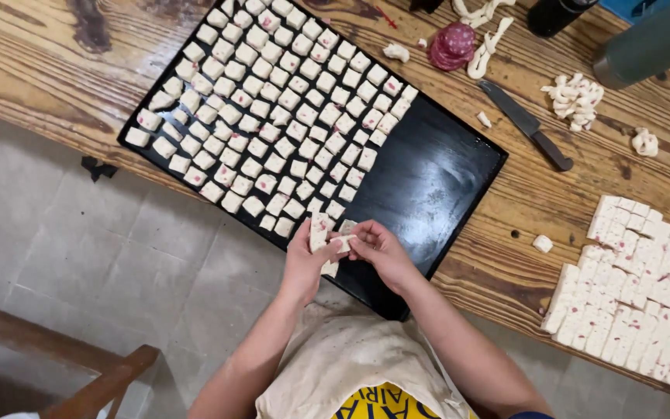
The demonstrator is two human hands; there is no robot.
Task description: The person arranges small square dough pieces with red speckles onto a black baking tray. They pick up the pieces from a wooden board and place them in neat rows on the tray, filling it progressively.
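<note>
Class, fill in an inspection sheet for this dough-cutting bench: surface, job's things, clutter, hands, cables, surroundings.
Surface: worn wooden table, scraps scattered on it.
Job's things: black baking tray, most of it filled with rows of dough squares; cut dough slab at the right.
Clutter: knife, sliced sausage, dough scraps, metal flask.
Hands: left hand and right hand together hold a short strip of dough pieces over the tray's near edge.
Cables: nothing seen.
Surroundings: tiled floor, wooden chair.

Pale, pink-flecked dough squares [273, 116] on a black tray [436, 178] — brown wood-grain table [40, 54].
</note>
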